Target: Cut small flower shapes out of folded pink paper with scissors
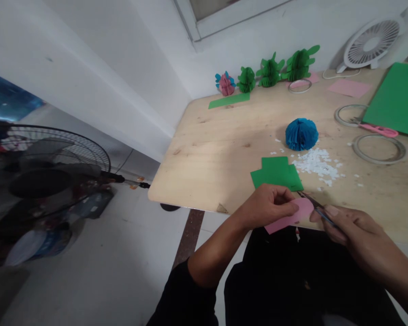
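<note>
My left hand [268, 206] pinches a pink piece of paper [299, 212] with a rounded end, held over the table's front edge. In my right hand [355, 228] is a pair of scissors [323, 215], its blades at the upper right edge of the pink paper. Green paper pieces [275, 173] lie just beyond my left hand. Behind them stands a blue folded-paper ball [301, 134], with a scatter of small white paper bits [318, 164] beside it.
Along the wall stand a pink and blue paper figure [225, 84] and several green ones [269, 72]. To the right are tape rolls [379, 149], pink scissors [381, 130], green sheets [397, 99] and a white fan [373, 44]. A black fan [41, 181] is at left.
</note>
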`<state>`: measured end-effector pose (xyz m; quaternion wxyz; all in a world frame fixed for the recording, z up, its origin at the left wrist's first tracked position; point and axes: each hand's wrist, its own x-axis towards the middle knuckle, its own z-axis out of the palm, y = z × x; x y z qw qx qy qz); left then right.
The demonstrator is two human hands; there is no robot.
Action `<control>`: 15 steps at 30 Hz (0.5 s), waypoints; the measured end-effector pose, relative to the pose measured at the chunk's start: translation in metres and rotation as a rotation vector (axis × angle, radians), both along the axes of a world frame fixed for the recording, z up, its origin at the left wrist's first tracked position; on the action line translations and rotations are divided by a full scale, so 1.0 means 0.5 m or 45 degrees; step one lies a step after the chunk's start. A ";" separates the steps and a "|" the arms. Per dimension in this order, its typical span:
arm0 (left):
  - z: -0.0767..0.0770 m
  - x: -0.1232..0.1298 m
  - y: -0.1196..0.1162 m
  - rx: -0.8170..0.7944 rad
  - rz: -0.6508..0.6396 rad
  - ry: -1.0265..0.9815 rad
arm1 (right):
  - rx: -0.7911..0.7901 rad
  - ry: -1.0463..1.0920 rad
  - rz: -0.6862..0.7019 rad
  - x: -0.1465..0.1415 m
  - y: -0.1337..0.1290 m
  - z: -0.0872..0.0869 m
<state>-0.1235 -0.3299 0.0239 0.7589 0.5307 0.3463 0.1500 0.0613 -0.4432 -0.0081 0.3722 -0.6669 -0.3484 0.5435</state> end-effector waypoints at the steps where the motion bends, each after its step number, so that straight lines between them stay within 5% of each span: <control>1: -0.001 0.000 0.000 0.004 0.002 -0.005 | 0.005 0.001 0.002 0.001 -0.001 0.000; 15: -0.001 -0.003 -0.002 0.031 -0.002 0.013 | -0.023 -0.042 -0.001 -0.001 -0.002 -0.006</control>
